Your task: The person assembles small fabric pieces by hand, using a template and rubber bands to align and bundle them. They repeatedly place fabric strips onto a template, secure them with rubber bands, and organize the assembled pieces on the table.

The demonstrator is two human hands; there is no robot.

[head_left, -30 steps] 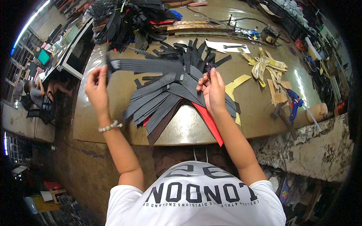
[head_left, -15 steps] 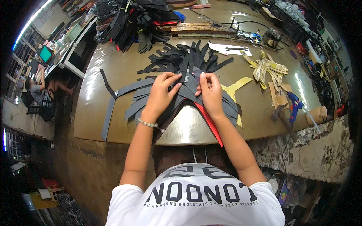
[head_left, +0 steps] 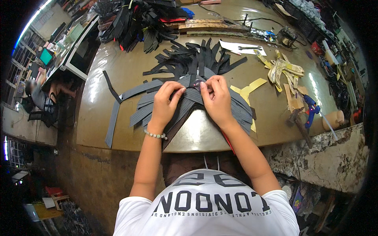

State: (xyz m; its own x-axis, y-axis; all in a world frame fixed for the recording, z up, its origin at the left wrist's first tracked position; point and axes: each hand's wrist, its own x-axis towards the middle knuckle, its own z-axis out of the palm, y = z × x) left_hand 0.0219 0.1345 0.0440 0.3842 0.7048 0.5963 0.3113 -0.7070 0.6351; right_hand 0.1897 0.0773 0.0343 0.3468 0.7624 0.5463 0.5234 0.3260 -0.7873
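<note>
A bundle of grey ribbed straps fans out on the table in front of me, joined near its top middle. My left hand pinches the straps at that joint, thumb and forefinger close together. Beside it, my right hand has curled fingers, its thumb on a small dark patterned piece lying over the joint. What the right fingertips hold underneath is hidden. Behind my hands spreads a heap of black straps. To the left lies a single Y-shaped grey strap with a black end.
A yellow Y-shaped strap lies to the right, near a pile of yellowish straps. Further right are a blue glue gun and a hammer. A wrench rests on white paper. At far left sits another person.
My right hand has moved inward and its thumb now covers the joint, where a pale label showed before. The red strip below it is mostly out of sight.
</note>
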